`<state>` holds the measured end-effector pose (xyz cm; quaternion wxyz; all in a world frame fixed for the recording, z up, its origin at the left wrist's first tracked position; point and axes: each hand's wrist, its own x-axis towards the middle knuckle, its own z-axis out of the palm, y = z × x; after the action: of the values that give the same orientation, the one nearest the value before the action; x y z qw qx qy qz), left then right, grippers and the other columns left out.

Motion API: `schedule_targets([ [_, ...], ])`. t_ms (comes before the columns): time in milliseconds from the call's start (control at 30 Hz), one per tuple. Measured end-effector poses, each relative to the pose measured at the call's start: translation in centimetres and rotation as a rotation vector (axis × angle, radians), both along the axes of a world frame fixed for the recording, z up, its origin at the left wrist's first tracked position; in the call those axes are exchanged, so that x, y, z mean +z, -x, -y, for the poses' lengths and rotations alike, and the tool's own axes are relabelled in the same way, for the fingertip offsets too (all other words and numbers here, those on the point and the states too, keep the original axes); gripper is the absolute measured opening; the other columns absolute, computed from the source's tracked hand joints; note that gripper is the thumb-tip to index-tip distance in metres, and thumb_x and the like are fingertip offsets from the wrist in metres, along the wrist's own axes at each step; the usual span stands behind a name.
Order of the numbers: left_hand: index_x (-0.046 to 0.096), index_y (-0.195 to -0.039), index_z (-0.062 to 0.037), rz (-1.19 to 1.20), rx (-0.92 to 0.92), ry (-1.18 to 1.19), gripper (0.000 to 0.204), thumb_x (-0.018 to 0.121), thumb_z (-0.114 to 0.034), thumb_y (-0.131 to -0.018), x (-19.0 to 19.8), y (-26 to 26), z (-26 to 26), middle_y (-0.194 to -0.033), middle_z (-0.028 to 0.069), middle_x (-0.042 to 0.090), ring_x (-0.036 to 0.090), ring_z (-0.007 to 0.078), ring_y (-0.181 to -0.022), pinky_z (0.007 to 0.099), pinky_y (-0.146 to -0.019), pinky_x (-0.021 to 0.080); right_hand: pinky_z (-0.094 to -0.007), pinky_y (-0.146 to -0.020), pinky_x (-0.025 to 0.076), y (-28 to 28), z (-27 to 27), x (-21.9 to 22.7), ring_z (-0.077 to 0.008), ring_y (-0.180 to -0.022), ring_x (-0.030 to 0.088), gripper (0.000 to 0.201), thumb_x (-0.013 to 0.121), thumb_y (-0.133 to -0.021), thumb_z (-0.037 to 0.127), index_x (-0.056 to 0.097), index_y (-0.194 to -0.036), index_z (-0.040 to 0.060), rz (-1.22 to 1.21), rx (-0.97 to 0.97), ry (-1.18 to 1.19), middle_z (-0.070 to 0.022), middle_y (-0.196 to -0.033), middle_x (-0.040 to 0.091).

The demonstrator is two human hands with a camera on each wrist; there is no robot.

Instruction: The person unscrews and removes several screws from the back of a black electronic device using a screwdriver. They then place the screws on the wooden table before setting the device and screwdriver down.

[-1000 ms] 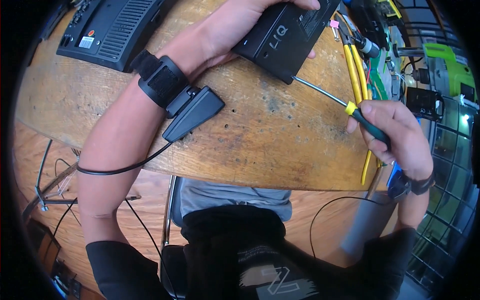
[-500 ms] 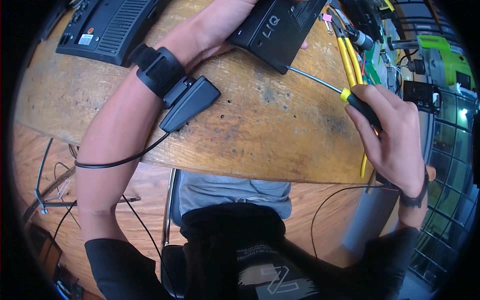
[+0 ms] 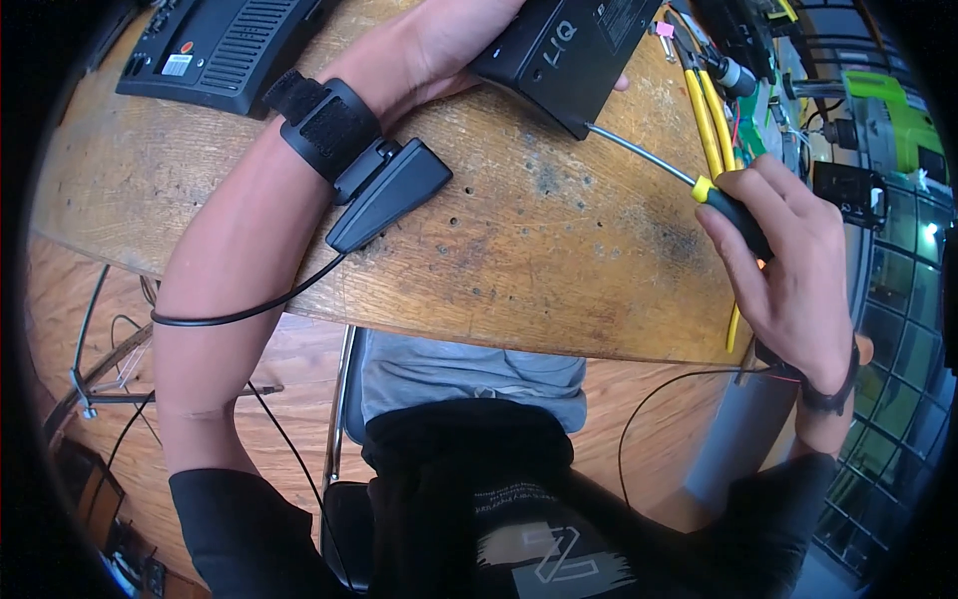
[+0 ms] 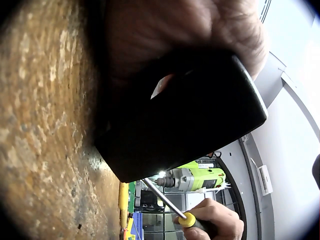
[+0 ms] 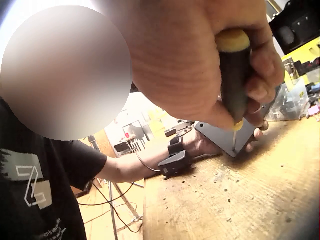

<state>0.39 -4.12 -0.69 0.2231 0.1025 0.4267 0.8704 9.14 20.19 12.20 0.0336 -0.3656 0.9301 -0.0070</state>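
Note:
My left hand (image 3: 449, 45) grips a black metal box (image 3: 559, 65) marked with light letters, tilted over the worktable. A fingertip of that hand shows past the box's right edge, while the rest is cut off at the top of the head view. My right hand (image 3: 788, 265) grips a screwdriver (image 3: 641, 153) by its dark green handle with a yellow collar. The screwdriver's tip meets the box's near corner, at a hole in the end face. In the right wrist view the fingers wrap the handle (image 5: 235, 75) and the shaft points down at the box's corner.
The worn wooden table (image 3: 519, 270) has small holes. Yellow-handled pliers (image 3: 702, 120) lie to the right, beside a green circuit board (image 3: 753, 125) and clutter. A green power drill (image 3: 883, 120) is farther right. A black vented device (image 3: 230, 60) sits at the back left.
My right hand has turned about the screwdriver handle, so its back now faces up. The tip has stayed at the box's corner, and the left hand keeps its hold.

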Motion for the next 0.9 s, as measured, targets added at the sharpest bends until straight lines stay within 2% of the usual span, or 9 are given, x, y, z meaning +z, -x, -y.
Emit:
schedule_targets([
  [133, 0.067, -0.112, 0.0008, 0.068, 0.008, 0.007, 0.035, 0.066, -0.031, -0.097, 0.3, -0.1, -0.1, -0.094, 0.0136, 0.074, 0.077, 0.0231, -0.080, 0.0303, -0.069, 0.063, -0.0440, -0.063, 0.051, 0.2, -0.3, -0.3, -0.0401, -0.073, 0.066, 0.020, 0.074, -0.093, 0.014, 0.066, -0.102, -0.0017, -0.002, -0.023, 0.048, -0.0188, -0.083, 0.064],
  [333, 0.067, -0.113, -0.0003, 0.058, -0.003, 0.004, 0.035, 0.066, -0.031, -0.097, 0.2, -0.2, -0.1, -0.095, 0.0133, 0.074, 0.077, 0.0226, -0.080, 0.0304, -0.068, 0.063, -0.0461, -0.061, 0.048, -0.1, -0.6, -0.5, -0.0403, -0.072, 0.065, 0.021, 0.072, -0.095, 0.017, 0.066, -0.103, -0.0016, 0.020, -0.071, -0.063, -0.0202, -0.085, 0.065],
  [533, 0.067, -0.113, -0.0017, 0.056, -0.015, -0.021, 0.034, 0.066, -0.031, -0.097, -0.3, 0.1, -0.1, -0.095, 0.0120, 0.074, 0.076, 0.0227, -0.082, 0.0305, -0.070, 0.063, -0.0435, -0.057, 0.047, -0.1, -0.4, -0.1, -0.0371, -0.067, 0.063, 0.017, 0.076, -0.090, 0.009, 0.068, -0.101, -0.0009, -0.009, 0.025, 0.036, -0.0167, -0.083, 0.062],
  [700, 0.068, -0.114, -0.0037, 0.043, -0.002, -0.029, 0.032, 0.066, -0.031, -0.098, -0.4, 0.1, -0.2, -0.096, 0.0116, 0.073, 0.076, 0.0232, -0.083, 0.0311, -0.071, 0.063, -0.0422, -0.057, 0.047, 0.0, -0.3, -0.5, -0.0354, -0.065, 0.062, 0.017, 0.078, -0.088, 0.008, 0.069, -0.099, -0.0005, -0.050, 0.003, 0.108, -0.0151, -0.081, 0.061],
  [833, 0.067, -0.115, -0.0043, 0.066, -0.008, -0.017, 0.033, 0.066, -0.032, -0.097, -0.1, -0.1, -0.1, -0.097, 0.0120, 0.073, 0.076, 0.0241, -0.084, 0.0315, -0.073, 0.063, -0.0419, -0.058, 0.049, -0.4, 0.1, -0.5, -0.0349, -0.065, 0.062, 0.016, 0.078, -0.088, 0.009, 0.069, -0.098, 0.0008, -0.082, -0.063, -0.048, -0.0145, -0.080, 0.060],
  [900, 0.067, -0.116, -0.0045, 0.088, -0.016, -0.014, 0.033, 0.066, -0.032, -0.097, -0.1, -0.1, 0.0, -0.097, 0.0121, 0.073, 0.077, 0.0243, -0.085, 0.0317, -0.073, 0.063, -0.0417, -0.059, 0.049, -0.3, -0.1, -0.4, -0.0348, -0.065, 0.062, 0.015, 0.078, -0.088, 0.009, 0.069, -0.098, 0.0014, -0.094, -0.026, -0.067, -0.0142, -0.081, 0.059],
])
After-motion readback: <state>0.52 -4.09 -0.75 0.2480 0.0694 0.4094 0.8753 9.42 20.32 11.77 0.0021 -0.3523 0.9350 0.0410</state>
